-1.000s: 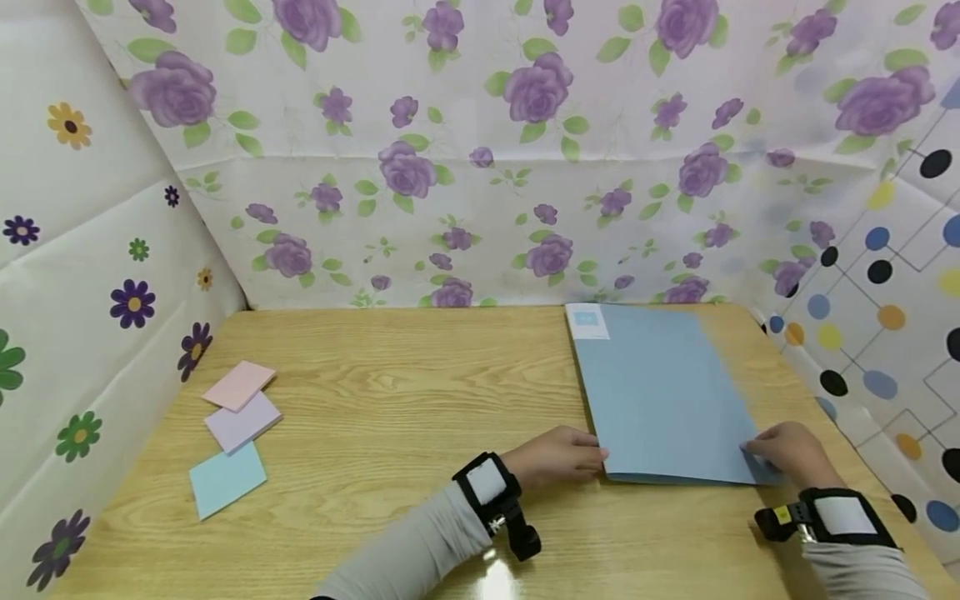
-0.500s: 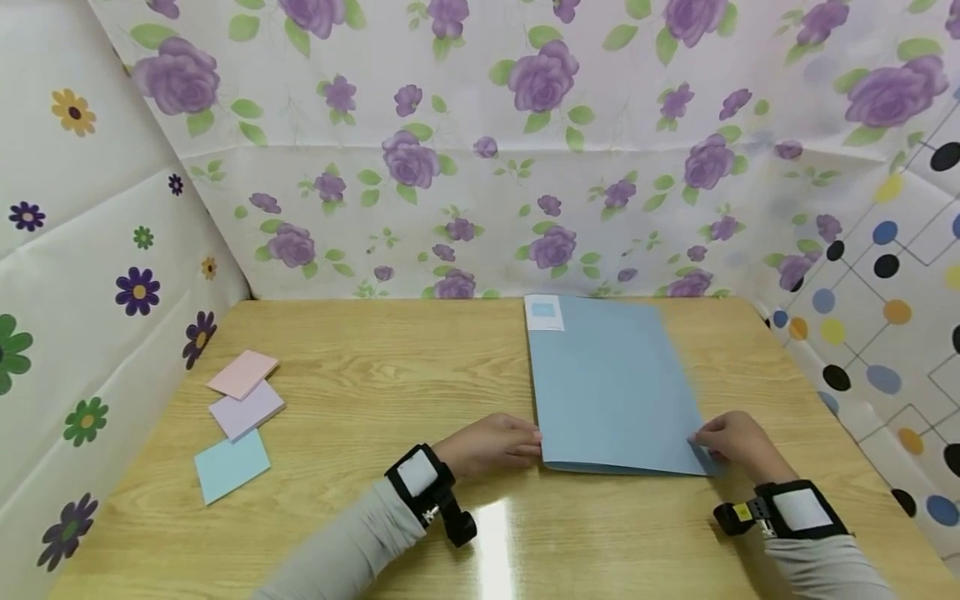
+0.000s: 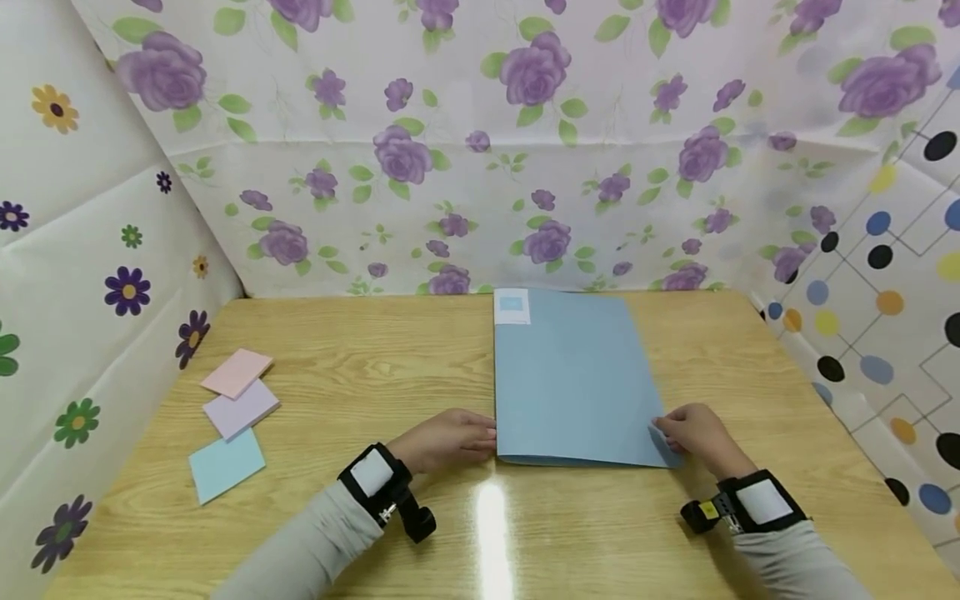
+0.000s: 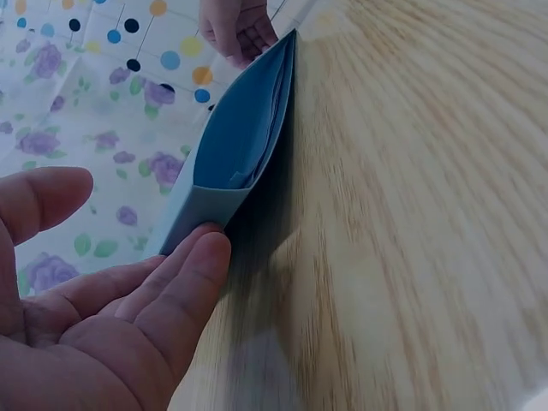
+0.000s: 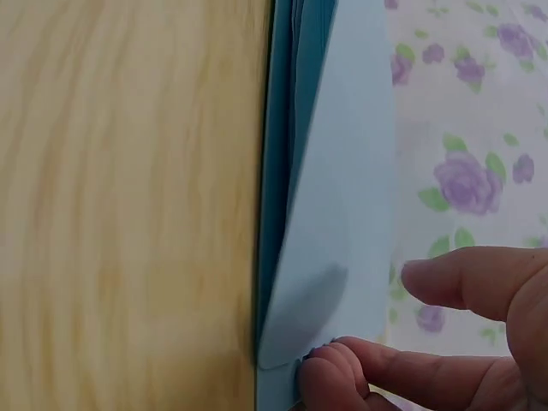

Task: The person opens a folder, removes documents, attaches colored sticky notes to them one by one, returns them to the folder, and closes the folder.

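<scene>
A blue folder [image 3: 573,383] lies on the table with a white label at its far left corner. Along its near edge the covers gape a little, and the left wrist view shows inner sheets [image 4: 276,107] between them. My left hand [image 3: 447,440] touches the folder's spine [image 4: 201,210] with extended fingertips, the thumb held apart. At the near right corner my right hand [image 3: 701,433] touches the folder's edge with bent fingers. In the right wrist view its thumb [image 5: 467,278] stands away from the cover.
Pink [image 3: 236,372], purple [image 3: 242,408] and light blue [image 3: 227,465] note pads lie partly overlapped on the left of the wooden table [image 3: 360,350]. Floral sheeting [image 3: 450,125] stands behind, with patterned sheets at both sides.
The folder has slid left across the table from the right side towards the middle. Both hands have travelled left with it, still touching its two sides. The note pads stay in place.
</scene>
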Action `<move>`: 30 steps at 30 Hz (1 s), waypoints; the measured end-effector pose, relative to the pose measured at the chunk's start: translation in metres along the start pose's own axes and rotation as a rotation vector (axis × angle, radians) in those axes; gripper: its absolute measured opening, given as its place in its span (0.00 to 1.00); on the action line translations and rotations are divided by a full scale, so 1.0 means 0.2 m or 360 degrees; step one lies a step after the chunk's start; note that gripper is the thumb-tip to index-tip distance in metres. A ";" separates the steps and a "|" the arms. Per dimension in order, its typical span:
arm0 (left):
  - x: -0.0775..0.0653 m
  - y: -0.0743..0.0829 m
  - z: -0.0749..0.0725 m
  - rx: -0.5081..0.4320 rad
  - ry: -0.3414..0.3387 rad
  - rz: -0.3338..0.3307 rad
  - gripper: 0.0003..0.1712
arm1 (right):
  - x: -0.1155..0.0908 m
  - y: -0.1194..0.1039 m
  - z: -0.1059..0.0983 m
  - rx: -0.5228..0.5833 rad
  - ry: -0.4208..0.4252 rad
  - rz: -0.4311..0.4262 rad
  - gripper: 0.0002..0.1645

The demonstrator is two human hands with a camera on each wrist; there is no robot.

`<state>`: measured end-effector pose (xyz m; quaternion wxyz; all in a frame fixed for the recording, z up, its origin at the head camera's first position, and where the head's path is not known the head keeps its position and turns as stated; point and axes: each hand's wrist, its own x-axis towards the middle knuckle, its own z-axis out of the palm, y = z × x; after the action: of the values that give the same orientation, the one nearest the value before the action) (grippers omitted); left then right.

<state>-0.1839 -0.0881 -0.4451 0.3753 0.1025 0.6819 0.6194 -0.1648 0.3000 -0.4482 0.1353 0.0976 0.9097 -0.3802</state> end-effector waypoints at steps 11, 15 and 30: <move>-0.10 -0.02 -0.09 0.0024 0.0074 -0.0027 0.30 | 0.01 -0.09 0.09 0.0198 -0.0033 -0.0062 0.24; -0.12 -0.04 -0.12 0.0008 0.0106 -0.0036 0.31 | 0.00 -0.11 0.11 0.0248 -0.0063 -0.0068 0.24; -0.15 -0.07 -0.11 -0.0062 0.0098 0.0022 0.32 | 0.01 -0.12 0.12 0.0343 -0.0076 -0.0022 0.26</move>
<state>-0.1720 -0.1258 -0.4468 0.3517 0.0808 0.6802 0.6380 -0.1688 0.2666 -0.4491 0.1430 0.0962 0.8608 -0.4790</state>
